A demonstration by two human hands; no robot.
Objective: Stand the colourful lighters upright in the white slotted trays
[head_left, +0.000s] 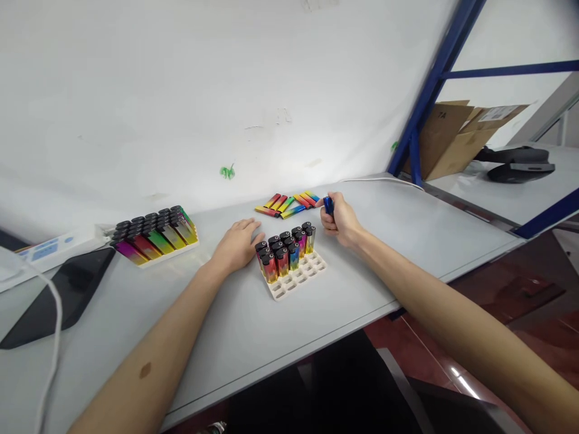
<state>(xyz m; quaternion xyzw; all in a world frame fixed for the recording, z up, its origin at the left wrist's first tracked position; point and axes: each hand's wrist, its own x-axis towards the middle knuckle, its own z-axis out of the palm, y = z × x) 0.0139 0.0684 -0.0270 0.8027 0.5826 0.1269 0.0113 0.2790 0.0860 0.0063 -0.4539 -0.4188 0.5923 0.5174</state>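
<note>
A white slotted tray (304, 276) stands before me, its back rows filled with upright colourful lighters (282, 261) that have black tops. Several slots along its front and right side hold nothing. My left hand (239, 244) lies flat on the table at the tray's left side, fingers stretched out, the thumb close to the lighters. To the right of the tray, just above the table, my right hand (339, 220) is closed around a blue lighter (328, 205). Behind the tray lies a loose group of lighters (281, 204) on their sides, near the wall.
At the left, a second tray (170, 255) is packed with upright lighters. Beside it are a white power strip (58, 244), a dark phone-like slab (63, 295) and a white cable (58, 319). A blue metal frame (414, 132) and cardboard boxes (456, 135) stand at the right.
</note>
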